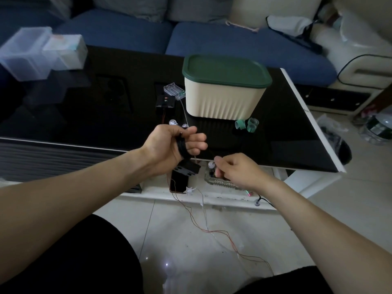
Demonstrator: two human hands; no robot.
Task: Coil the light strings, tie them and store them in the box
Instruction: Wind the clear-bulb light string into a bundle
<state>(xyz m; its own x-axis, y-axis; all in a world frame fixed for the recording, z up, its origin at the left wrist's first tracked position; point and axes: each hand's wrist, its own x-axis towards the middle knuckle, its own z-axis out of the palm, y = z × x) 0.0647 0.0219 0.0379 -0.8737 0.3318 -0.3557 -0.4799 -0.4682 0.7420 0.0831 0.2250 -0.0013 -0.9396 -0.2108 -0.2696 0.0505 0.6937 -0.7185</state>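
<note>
Fingers [196,137] of left hand [169,145] curled through black coil [182,147], right hand [235,169] pinching bulb [211,165]

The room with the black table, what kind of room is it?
Probably a living room at home. A blue sofa with cushions stands behind a glossy black coffee table, and the floor is pale tile.

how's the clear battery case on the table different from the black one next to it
The clear battery case is see-through and lies tilted beside the cream box; the black battery case is opaque, lies flat, and shows two small coloured dots on top. A pale wire leaves the clear one; a reddish wire leaves the black one. Both sit untouched on the black table.
</note>
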